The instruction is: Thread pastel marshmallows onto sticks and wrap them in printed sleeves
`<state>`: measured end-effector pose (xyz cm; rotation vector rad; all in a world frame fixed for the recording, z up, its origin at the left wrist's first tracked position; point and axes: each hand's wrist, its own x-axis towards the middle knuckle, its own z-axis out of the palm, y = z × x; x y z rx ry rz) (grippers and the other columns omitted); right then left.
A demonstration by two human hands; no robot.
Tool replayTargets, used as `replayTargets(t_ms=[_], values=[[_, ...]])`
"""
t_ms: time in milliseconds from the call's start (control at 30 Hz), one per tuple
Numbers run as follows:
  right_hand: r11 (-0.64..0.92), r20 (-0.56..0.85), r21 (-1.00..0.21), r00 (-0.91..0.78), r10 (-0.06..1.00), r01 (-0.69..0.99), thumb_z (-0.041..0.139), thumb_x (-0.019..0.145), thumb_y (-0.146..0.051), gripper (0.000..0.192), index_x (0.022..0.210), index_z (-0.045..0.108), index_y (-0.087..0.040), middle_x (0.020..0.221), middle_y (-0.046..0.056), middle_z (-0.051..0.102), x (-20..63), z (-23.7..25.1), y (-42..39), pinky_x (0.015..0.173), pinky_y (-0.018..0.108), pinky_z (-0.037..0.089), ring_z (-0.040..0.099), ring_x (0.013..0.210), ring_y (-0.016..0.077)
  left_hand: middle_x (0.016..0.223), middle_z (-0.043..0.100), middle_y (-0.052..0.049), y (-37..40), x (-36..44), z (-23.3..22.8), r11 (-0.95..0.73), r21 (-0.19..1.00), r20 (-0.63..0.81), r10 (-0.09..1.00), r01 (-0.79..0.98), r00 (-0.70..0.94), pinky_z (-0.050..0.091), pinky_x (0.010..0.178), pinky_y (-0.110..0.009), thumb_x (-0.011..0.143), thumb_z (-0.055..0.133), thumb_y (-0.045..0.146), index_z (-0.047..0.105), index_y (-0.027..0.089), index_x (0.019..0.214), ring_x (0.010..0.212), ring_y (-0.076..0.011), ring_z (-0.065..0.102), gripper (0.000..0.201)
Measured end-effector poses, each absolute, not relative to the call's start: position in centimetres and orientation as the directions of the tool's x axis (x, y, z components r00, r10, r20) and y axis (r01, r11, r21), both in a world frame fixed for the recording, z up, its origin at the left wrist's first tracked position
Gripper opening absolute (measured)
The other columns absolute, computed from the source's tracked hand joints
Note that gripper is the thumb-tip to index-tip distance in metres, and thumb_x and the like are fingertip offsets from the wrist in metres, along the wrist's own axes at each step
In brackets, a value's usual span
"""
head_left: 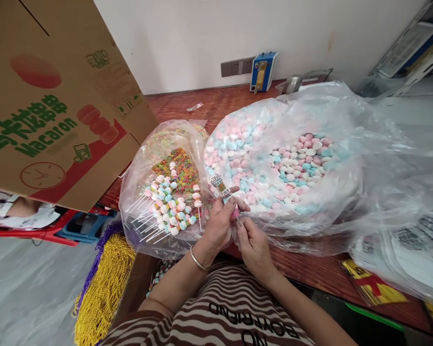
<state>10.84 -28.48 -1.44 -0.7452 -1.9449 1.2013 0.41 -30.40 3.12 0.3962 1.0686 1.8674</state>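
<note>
- Pastel pink, blue and white sweets everywhere in the head view, and both hands meet at the table's near edge, just in front of the big clear bag [364, 158] of loose candies.
- Left hand [220, 223] comes up from the lower left, silver bangle [197, 259] on the wrist, forearm angled in over the striped shirt [223, 312]; fingers curl closed round a small pink sweet [235, 215] and a little printed label [219, 185] that sticks up above the thumb.
- Right hand [250, 242] sits just below and right of it, knuckles toward the camera, fingertips pinched against the same pink piece, so the two hands are touching, working together on it.
- Whether a stick runs through the held piece, cannot tell; the fingers cover it.
- Just left of the hands, a smaller bag [133, 187] holds finished candy skewers [168, 204] lying fanned out, white sticks pointing down-left, on top of colourful ring sweets [178, 168].
- Cardboard box [50, 105] printed "Macaron" leans in at upper left.
- Gold bead strings [104, 288] hang low on the left, beside the wooden table [310, 269].
</note>
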Motion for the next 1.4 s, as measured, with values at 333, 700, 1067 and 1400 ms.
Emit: replayTargets(t_ms=[333, 700, 1067, 1400], values=[[0.574, 0.4, -0.799, -0.553, 0.731, 0.181, 0.04, 0.105, -0.026, 0.027, 0.091, 0.063, -0.02, 0.077, 0.005, 0.071, 10.7, -0.8, -27.8, 0.059, 0.029, 0.046, 0.063, 0.064, 0.019, 0.07, 0.069, -0.002, -30.7, 1.3, 1.7, -0.099, 0.771, -0.278, 0.837, -0.629, -0.472, 0.052, 0.073, -0.027, 0.07, 0.085, 0.045, 0.067, 0.016, 0.083, 0.074, -0.0166, 0.068, 0.036], [0.757, 0.632, -0.627, -0.447, 0.633, 0.185, 0.056, 0.096, -0.021, 0.023, 0.119, 0.06, -0.018, 0.112, 0.013, 0.067, 10.1, 1.1, -24.9, 0.094, 0.043, 0.052, 0.062, 0.109, 0.0274, 0.075, 0.061, 0.004, -30.5, 0.3, 2.7, -0.012, 0.862, -0.268, 0.838, -0.507, -0.475, 0.04, 0.064, -0.019, 0.069, 0.072, 0.017, 0.068, 0.017, 0.091, 0.068, -0.0087, 0.051, 0.022], [0.914, 0.78, -0.231, -0.497, 0.38, 0.334, 0.057, 0.098, -0.014, 0.021, 0.118, 0.062, -0.017, 0.093, 0.01, 0.075, 10.4, 0.4, -22.6, 0.087, 0.042, 0.046, 0.066, 0.087, 0.0247, 0.081, 0.068, -0.002, -29.8, 0.4, 3.0, -0.033, 0.802, -0.245, 0.892, -0.596, -0.379, 0.046, 0.071, -0.023, 0.073, 0.078, 0.023, 0.075, 0.015, 0.099, 0.079, -0.0141, 0.061, 0.027], [0.875, 0.725, -0.457, -0.503, 0.471, 0.159, 0.051, 0.1, -0.013, 0.018, 0.109, 0.065, -0.021, 0.094, 0.009, 0.07, 9.8, 0.7, -22.7, 0.081, 0.038, 0.048, 0.062, 0.09, 0.0236, 0.063, 0.047, 0.007, -29.6, 0.3, 0.5, -0.055, 0.941, -0.169, 0.78, -0.335, -0.603, 0.029, 0.047, -0.018, 0.091, 0.065, 0.035, 0.057, 0.022, 0.135, 0.05, -0.007, 0.036, 0.046]])
